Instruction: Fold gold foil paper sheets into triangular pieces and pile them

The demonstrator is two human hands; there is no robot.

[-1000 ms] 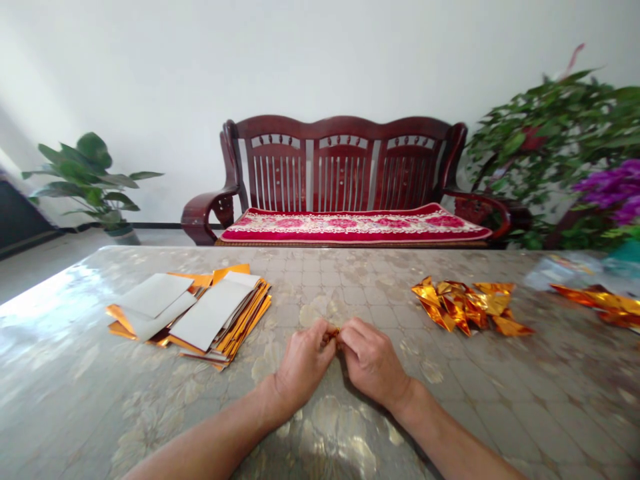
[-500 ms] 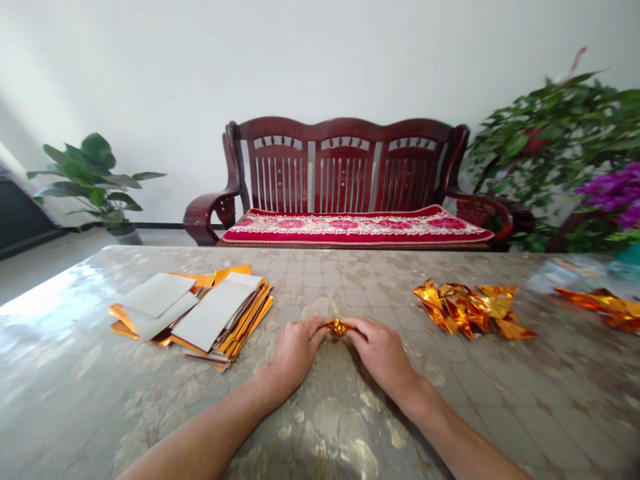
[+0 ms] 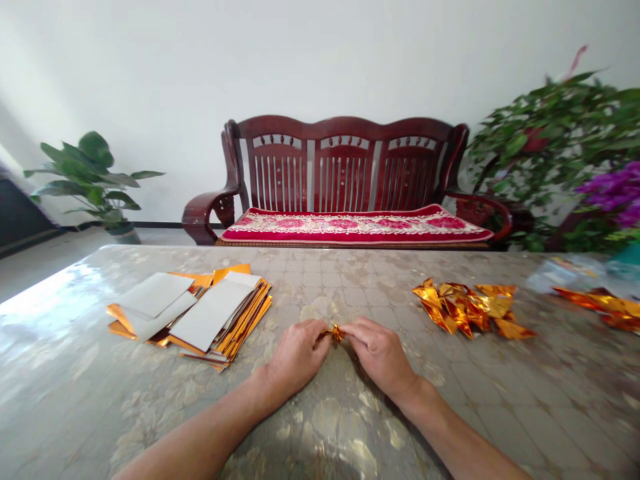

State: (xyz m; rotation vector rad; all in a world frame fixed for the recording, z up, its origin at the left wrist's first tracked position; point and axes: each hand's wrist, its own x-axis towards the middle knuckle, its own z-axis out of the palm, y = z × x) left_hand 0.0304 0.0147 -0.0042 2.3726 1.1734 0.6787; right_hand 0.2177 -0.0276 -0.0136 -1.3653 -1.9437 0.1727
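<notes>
My left hand (image 3: 297, 355) and my right hand (image 3: 379, 352) rest on the table (image 3: 320, 413) with their fingertips pinched together on a small folded piece of gold foil paper (image 3: 337, 332). Most of the piece is hidden by my fingers. A stack of flat gold foil sheets (image 3: 200, 317), white side up, lies to the left of my left hand. A heap of folded gold foil pieces (image 3: 467, 308) lies to the right of my right hand.
More gold foil (image 3: 603, 305) and a clear plastic bag (image 3: 560, 270) lie at the table's right edge. Beyond the table stands a dark wooden bench (image 3: 345, 180) with a red cushion. Potted plants stand at the far left (image 3: 90, 177) and right (image 3: 560, 140).
My hands have stayed in about the same spot, working the small gold piece between the fingertips; it showed a little more half a second ago and is more pinched now.
</notes>
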